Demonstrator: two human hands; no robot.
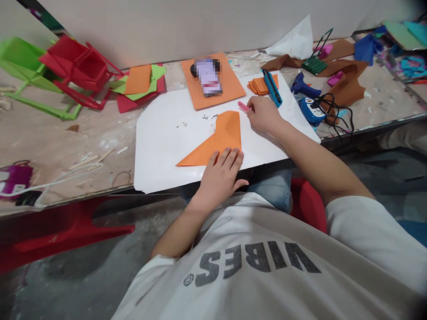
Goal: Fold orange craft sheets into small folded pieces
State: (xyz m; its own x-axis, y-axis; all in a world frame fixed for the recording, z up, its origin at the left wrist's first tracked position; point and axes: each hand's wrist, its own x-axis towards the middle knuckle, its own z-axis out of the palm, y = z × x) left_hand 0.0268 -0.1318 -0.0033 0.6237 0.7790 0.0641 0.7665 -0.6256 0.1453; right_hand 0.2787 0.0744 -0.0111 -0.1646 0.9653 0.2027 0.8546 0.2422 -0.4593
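Note:
On the white board (160,133) lies an orange cut piece (228,129) of felt or thick paper, with a long point toward the left and a rounded top. My left hand (222,175) rests flat on its lower right edge, fingers stretched out. To the right of the piece, my right hand (263,113) is closed on a slim pink tool (244,106) with a rounded end. The rest of the tool is hidden in the fingers. Small orange pieces (258,86) and a blue stapler-like tool (272,89) lie just beyond my right hand.
A phone (208,78), partly blurred, lies on an orange sheet (230,95) behind the board. Red (80,66) and green (26,62) miniature chairs stand at left. A blue glue gun (305,86), a blue device (312,110) with black cables and brown scraps (350,89) lie at right.

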